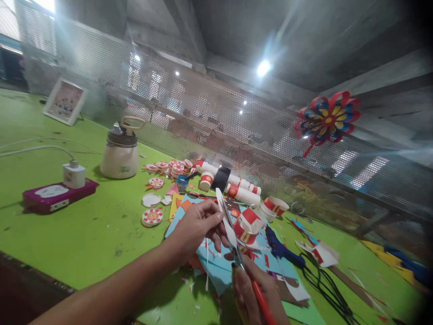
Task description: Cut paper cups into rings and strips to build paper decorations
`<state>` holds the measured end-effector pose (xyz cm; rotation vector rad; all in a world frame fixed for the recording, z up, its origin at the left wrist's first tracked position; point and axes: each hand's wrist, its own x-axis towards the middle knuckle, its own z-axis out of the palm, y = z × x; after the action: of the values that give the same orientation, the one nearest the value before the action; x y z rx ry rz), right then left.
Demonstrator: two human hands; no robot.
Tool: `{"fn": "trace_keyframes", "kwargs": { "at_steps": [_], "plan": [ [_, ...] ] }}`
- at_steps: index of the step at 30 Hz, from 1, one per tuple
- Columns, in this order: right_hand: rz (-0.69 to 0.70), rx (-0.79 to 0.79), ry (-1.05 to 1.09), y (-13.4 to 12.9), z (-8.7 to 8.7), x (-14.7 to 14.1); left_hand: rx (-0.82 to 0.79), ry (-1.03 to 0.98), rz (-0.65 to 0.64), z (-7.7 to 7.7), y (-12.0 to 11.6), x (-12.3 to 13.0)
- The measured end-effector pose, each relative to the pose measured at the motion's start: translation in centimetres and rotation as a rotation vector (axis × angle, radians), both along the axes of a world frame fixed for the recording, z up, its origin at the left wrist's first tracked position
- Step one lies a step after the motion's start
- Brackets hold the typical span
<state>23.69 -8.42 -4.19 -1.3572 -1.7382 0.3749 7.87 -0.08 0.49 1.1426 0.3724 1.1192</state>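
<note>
Between the fingers of my left hand [204,223] is a strip of white paper [231,235], held up above the table. My right hand [255,289] grips a pair of scissors [237,257] with a red handle, and the blades lie along the strip. Whether the blades are parted cannot be made out. Beneath both hands are sheets of light blue paper [213,266] strewn with scraps. Just beyond the scissors stand cut red-and-white paper cups [245,232]. A dark blue glue gun [282,249] rests to the right of my right hand.
Round red-and-white paper discs [152,217] and stacked paper cups [242,194] lie toward the back. At left are a bottle-like container [120,153], a purple power strip [59,194] and a picture frame [66,101]. A black cord [326,289] loops at right. Perforated mesh [203,122] borders the table.
</note>
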Motion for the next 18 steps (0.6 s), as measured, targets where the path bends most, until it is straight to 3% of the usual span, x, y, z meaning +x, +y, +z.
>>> {"fn": "trace_keyframes", "kwargs": {
  "at_steps": [5, 13, 18],
  "plan": [
    [-0.085, -0.030, 0.031, -0.1, -0.8, 0.3, -0.007, -0.016, -0.010, -0.2, 0.2, 0.0],
    [0.026, 0.009, -0.017, -0.2, 1.0, -0.7, -0.037, 0.007, -0.050, -0.4, 0.3, -0.2],
    [0.046, -0.028, -0.050, -0.2, 0.9, -0.2, -0.040, 0.032, 0.085, -0.1, 1.0, -0.9]
  ]
}}
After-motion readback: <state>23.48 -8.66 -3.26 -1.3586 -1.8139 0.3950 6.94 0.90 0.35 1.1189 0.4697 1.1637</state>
